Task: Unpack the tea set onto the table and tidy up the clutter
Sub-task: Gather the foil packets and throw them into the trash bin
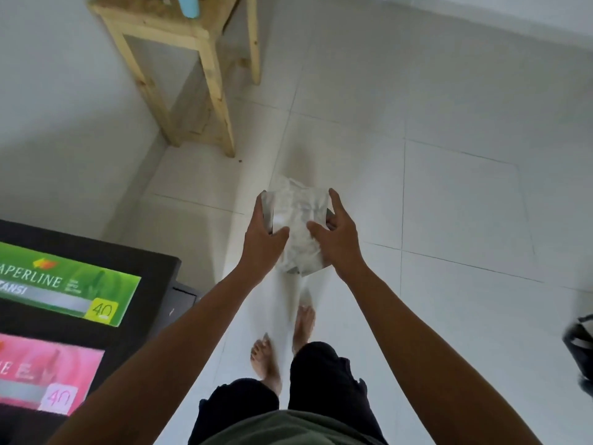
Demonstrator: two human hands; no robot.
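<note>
While held out over the white tiled floor (449,187), a crumpled white paper bundle (296,229) is clamped between both hands: left hand (264,236) on its left side, right hand (337,239) on its right. Rough wooden stool (179,36) seen beyond; dark surface (96,248) with glossy green and pink packs at left.

White tiled floor (449,194) under me. Wooden stool (179,30) top left by the wall, w/ a light blue bottle (189,6) on it (cut off by the frame edge). Dark desk (96,252) at my left carries a green book (69,284) & a pink book (48,377), each marked 40. Dark blurry thing (580,351) at right edge, can't tell what.
</note>
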